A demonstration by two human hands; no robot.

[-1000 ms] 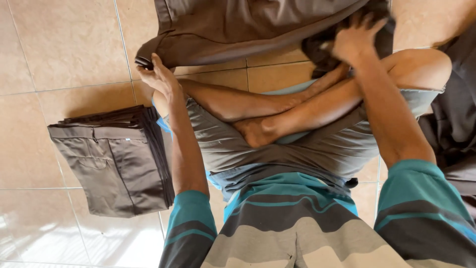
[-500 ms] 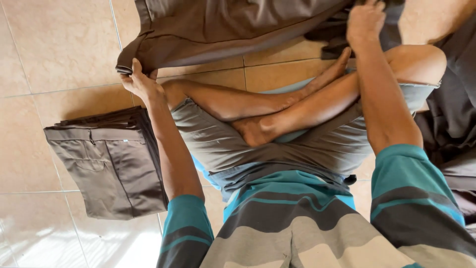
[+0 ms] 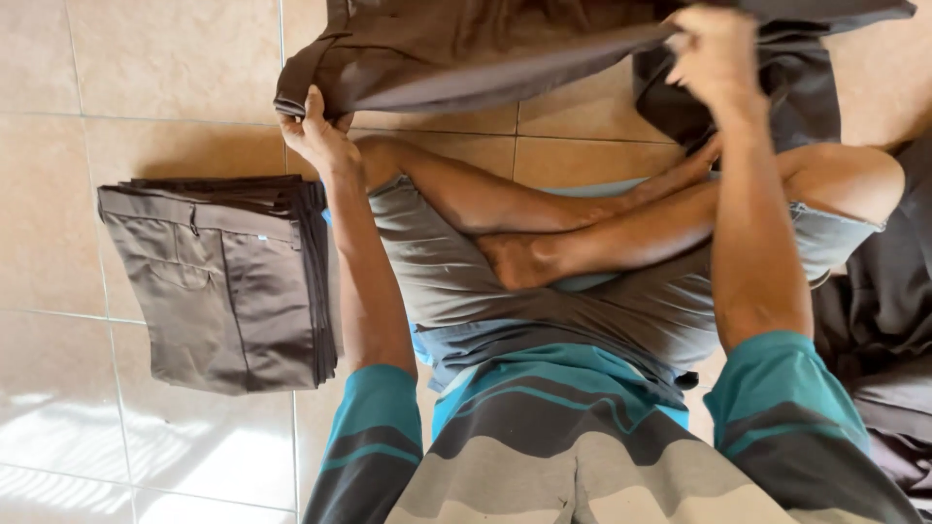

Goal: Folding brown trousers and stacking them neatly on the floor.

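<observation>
I sit cross-legged on a tiled floor. A pair of dark brown trousers (image 3: 485, 49) is spread in front of my knees, lifted off the tiles. My left hand (image 3: 316, 136) grips the waistband corner at the left. My right hand (image 3: 714, 53) is closed on the fabric further right, near the top edge of the view. The trousers' far part runs out of view at the top.
A stack of folded brown trousers (image 3: 228, 277) lies on the floor to my left. A heap of dark unfolded garments (image 3: 879, 320) sits at my right side. Beige floor tiles (image 3: 146, 58) surround me.
Both hands have pulled the held trousers wider and higher; the left hand shifted outward along the waistband, and the right hand rose toward the top of the view.
</observation>
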